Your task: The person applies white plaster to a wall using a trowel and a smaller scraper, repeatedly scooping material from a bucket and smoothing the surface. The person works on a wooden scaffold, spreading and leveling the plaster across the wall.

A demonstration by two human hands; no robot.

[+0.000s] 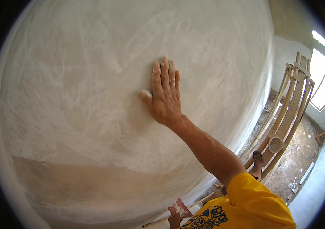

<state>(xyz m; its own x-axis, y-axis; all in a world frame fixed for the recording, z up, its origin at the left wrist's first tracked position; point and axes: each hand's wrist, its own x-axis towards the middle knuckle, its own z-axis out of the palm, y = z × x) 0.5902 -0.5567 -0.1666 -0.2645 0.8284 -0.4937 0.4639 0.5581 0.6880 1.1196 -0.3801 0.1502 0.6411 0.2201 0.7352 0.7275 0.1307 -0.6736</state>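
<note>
My right hand point(165, 100) lies flat against a large pale plastered wall point(94, 95), its palm to the surface. The fingers point upward and the thumb stands out to the left; white smears coat the fingertips. Low in the view, close to the yellow shirt, my left hand point(174, 220) is closed on a flat reddish putty scraper point(180, 208) with white residue on its face. Much of that hand is cut off by the lower edge. Across the lower wall, a darker brownish band meets the whiter coat along an uneven edge.
To the right runs a scaffold platform point(290, 110) of wooden planks and poles. A round bucket point(275, 144) sits on it, beside a sandalled foot point(258, 160). Debris lies on the floor point(294, 164) below. A bright window point(321, 78) opens in the far wall.
</note>
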